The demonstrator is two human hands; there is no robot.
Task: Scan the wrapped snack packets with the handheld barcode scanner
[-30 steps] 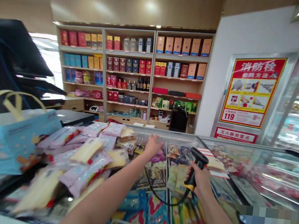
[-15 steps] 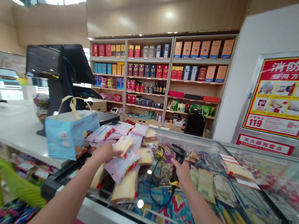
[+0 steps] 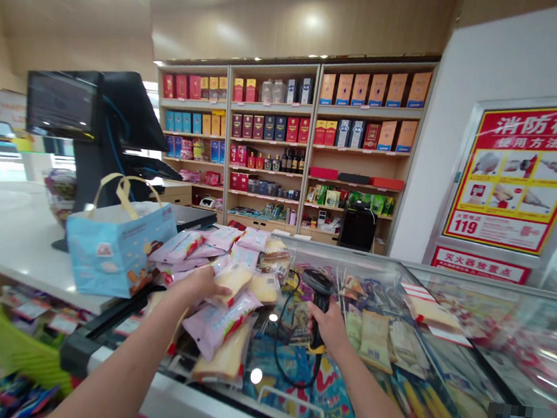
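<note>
Pale bread packets lie heaped at 9 o'clock from the right hand, whose closed fingers grip an upright black barcode scanner, while the nearer left hand rests curled on them, its grip unclear.

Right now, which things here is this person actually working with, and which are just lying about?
Working with: left hand on wrapped food packets; right hand gripping a black barcode scanner.
Lying about: blue tote bag, checkout screen, glass-topped freezer.
</note>
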